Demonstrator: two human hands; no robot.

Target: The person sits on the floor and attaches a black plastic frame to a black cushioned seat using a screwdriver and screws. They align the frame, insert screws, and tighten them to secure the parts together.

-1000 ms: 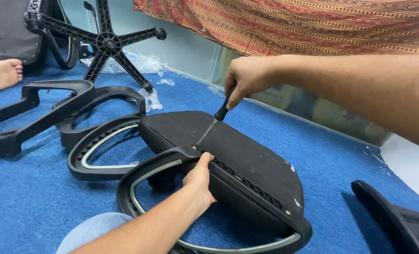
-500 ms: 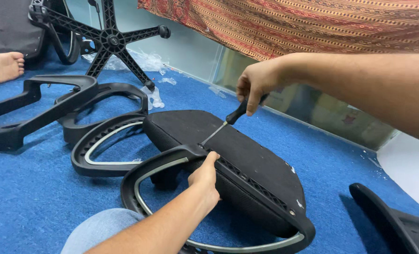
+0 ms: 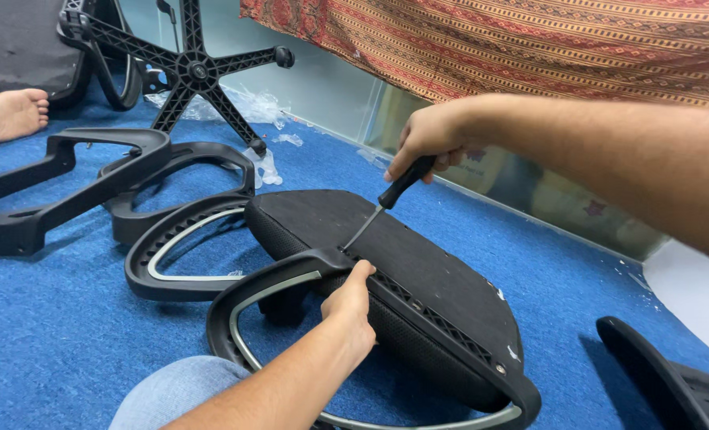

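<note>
A black office-chair seat (image 3: 418, 271) lies upside down on the blue carpet, with a black loop armrest (image 3: 267, 291) against its near edge. My right hand (image 3: 430, 139) grips the black handle of a screwdriver (image 3: 390, 199); its metal tip meets the armrest bracket where it joins the seat. My left hand (image 3: 350, 306) presses on the armrest beside that spot, fingers curled over the edge.
A second loop armrest (image 3: 171, 239) and other black frame parts (image 3: 60, 179) lie to the left. A star-shaped chair base (image 3: 191, 68) stands at the back. Someone's bare foot (image 3: 8, 111) rests at far left. Another black part (image 3: 665, 382) sits at lower right. A patterned cloth (image 3: 529, 40) hangs behind.
The view has drifted slightly left and down. My right hand with the screwdriver has shifted a little while the tip stays at the bracket. My left hand has stayed on the armrest.
</note>
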